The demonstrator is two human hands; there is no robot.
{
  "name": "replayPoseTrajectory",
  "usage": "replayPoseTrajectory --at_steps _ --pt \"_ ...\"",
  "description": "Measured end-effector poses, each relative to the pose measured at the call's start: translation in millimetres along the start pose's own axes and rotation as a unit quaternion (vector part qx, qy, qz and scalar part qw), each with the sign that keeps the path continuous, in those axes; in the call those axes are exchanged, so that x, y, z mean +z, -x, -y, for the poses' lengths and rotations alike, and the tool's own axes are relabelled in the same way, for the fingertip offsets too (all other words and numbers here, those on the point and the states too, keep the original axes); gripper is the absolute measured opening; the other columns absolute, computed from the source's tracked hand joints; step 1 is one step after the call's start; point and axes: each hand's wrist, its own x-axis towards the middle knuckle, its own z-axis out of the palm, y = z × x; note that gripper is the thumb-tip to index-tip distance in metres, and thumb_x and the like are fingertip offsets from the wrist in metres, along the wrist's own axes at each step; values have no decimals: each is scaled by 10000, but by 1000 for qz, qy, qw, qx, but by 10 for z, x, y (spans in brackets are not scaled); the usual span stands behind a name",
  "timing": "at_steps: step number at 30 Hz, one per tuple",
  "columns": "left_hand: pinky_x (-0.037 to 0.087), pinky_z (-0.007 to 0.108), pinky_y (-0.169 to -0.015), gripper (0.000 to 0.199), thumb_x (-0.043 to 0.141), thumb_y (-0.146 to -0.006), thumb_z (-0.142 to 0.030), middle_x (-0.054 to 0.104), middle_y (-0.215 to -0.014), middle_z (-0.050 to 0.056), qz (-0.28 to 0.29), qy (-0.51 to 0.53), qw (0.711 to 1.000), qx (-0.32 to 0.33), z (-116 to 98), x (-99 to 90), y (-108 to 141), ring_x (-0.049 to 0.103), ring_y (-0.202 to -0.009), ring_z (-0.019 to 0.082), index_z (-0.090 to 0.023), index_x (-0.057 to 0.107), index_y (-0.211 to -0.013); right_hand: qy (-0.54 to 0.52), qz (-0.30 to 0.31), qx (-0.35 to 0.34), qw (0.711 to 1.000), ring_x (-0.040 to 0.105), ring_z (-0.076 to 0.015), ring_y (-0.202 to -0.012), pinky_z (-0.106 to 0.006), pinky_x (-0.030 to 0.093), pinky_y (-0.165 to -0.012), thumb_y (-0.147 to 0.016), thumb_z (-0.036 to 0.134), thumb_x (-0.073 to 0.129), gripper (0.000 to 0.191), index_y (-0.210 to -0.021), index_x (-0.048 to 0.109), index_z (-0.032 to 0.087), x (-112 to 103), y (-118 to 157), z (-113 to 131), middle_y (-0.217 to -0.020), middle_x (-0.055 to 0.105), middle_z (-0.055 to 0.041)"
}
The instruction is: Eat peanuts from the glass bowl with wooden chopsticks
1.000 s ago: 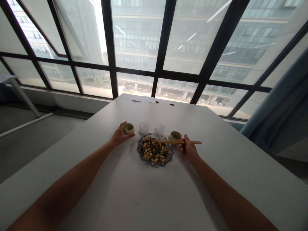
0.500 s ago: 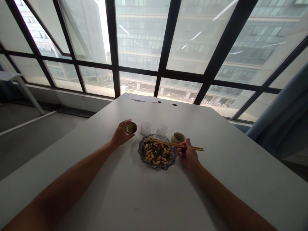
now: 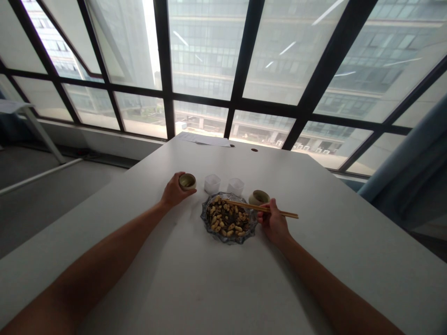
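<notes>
My left hand (image 3: 174,190) is wrapped round a small olive-brown cup (image 3: 187,182), which stands nearly upright left of the plate; its contents are hard to make out. In my right hand (image 3: 274,223) is a pair of wooden chopsticks (image 3: 258,207), pointing left. Their tips reach over the far side of a scalloped glass plate (image 3: 206,227), touching or just above the food there. Peanuts in the shell (image 3: 228,230) lie on the plate among dark seeds and other brown pieces. A second olive-brown cup (image 3: 260,197) stands just behind the chopsticks.
Two small translucent white containers (image 3: 212,184) (image 3: 236,186) stand behind the plate. Papers (image 3: 206,140) lie at the far end of the white table (image 3: 195,288), near two round holes. Beyond are black-framed windows, with a blue curtain (image 3: 412,172) on the right.
The cup in my left hand has tipped back from a tilt toward me to nearly upright, shifting slightly left. My right hand and the chopsticks have hardly moved.
</notes>
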Motion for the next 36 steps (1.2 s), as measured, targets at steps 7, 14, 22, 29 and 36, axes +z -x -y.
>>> replayPoseTrajectory --at_steps 7,14,22,29,36 --pt "539 389 -917 767 798 -610 -551 696 -1146 100 3 0 998 -66 -14 -31 -16 681 -1033 272 -206 506 -1230 3 -14 16 1000 498 -107 -341 -209 420 -302 -799 683 669 507 -666 551 208 7 13 1 -434 559 12" --pt "539 402 -878 754 792 -645 -589 694 -1132 124 12 -33 993 -109 2 -17 -15 681 -1016 285 -203 499 -1222 -11 -33 17 999 483 -93 -334 -187 376 -274 -842 658 637 488 -673 528 213 2 -4 1 -442 548 24" --pt "396 477 -1090 738 729 -751 -573 574 -1380 162 -23 -127 991 24 -250 -63 -90 523 -1293 342 -202 466 -1333 3 -13 6 1000 494 -94 -349 -186 398 -293 -785 710 663 527 -662 552 210 -1 -19 -19 -437 560 18" --pt "249 521 -1166 715 669 -806 -576 614 -1353 154 138 -206 964 90 -716 177 -180 525 -1293 338 -207 455 -1381 9 -10 -31 999 509 -98 -376 -198 422 -327 -719 739 702 557 -656 589 197 -47 -62 -57 -449 572 21" --pt "319 540 -1126 679 742 -774 -367 693 -1203 137 149 -171 966 123 -734 349 -334 608 -1183 334 -171 455 -1357 15 -10 -93 996 503 -116 -340 -232 408 -320 -713 776 666 596 -639 595 189 -63 -83 -35 -422 556 15"
